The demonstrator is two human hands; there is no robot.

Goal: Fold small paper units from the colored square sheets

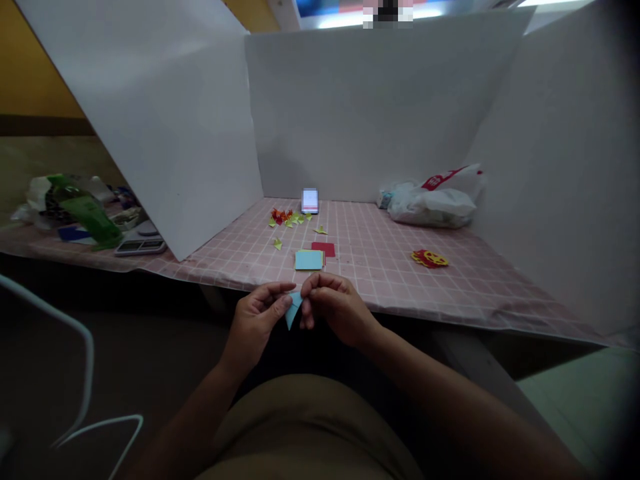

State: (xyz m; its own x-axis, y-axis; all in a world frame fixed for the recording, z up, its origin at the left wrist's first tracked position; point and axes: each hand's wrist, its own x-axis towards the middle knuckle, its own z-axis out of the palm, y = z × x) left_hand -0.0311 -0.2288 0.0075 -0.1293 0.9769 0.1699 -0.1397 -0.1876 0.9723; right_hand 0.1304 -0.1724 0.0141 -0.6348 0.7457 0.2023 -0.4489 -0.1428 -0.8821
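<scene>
A small piece of light blue folded paper (pixel 293 311) with a pointed lower end is held in front of the table's near edge. My left hand (pixel 259 320) pinches its left side between thumb and fingers. On its upper right edge, my right hand (pixel 336 303) closes thumb and fingertips. Just beyond the hands lies a stack of paper sheets (pixel 309 260), light blue on top with yellow and red edges below. A red sheet (pixel 324 249) lies behind the stack. Farther back are several yellow-green folded paper pieces (pixel 295 220) and a cluster of orange-red ones (pixel 281 216).
A lit phone (pixel 310 201) stands at the back. White plastic bags (pixel 433 200) lie at back right, and red and yellow cut-out shapes (pixel 429 259) nearer. White panels (pixel 375 113) enclose the table. Outside the left panel are a green bottle (pixel 87 213) and a scale (pixel 141 247).
</scene>
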